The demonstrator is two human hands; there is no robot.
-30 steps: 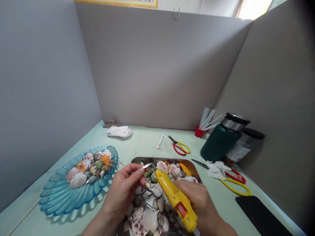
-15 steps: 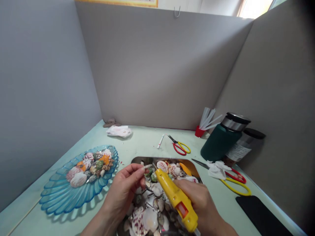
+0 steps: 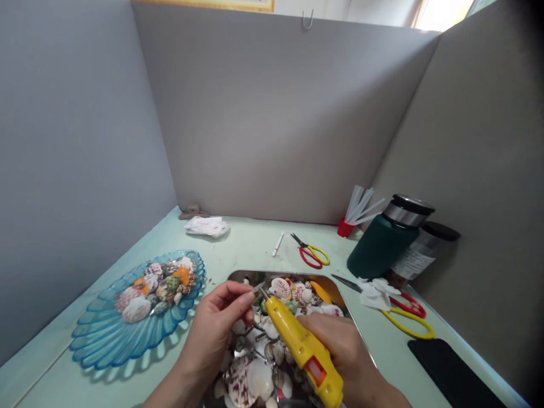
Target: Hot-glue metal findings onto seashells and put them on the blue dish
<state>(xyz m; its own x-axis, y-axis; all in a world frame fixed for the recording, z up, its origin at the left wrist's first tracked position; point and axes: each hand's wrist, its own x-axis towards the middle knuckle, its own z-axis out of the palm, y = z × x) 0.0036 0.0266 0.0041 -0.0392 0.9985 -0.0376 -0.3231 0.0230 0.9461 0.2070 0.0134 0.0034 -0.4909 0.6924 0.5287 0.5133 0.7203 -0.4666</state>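
My left hand [image 3: 212,331] pinches a small pale shell [image 3: 256,288] between thumb and fingertips above a metal tray [image 3: 238,277] heaped with seashells. My right hand [image 3: 346,357] grips a yellow glue gun [image 3: 304,348]. Its metal nozzle points up and left and touches or nearly touches the small shell. Both hands hover over the near half of the tray. To the left lies a blue shell-shaped glass plate [image 3: 106,340] with several shells arranged on it.
Small red-and-yellow scissors [image 3: 312,255] and a white marker [image 3: 277,244] lie behind the tray. At right: a red cup of glue sticks [image 3: 352,218], a dark green flask [image 3: 382,241], a second bottle [image 3: 419,255], larger scissors [image 3: 403,317] under a tissue, a black phone [image 3: 450,374]. Grey partitions enclose the table.
The glue gun's nozzle has shifted slightly left and closer to the small shell in my left fingers. Both hands otherwise stay in place.
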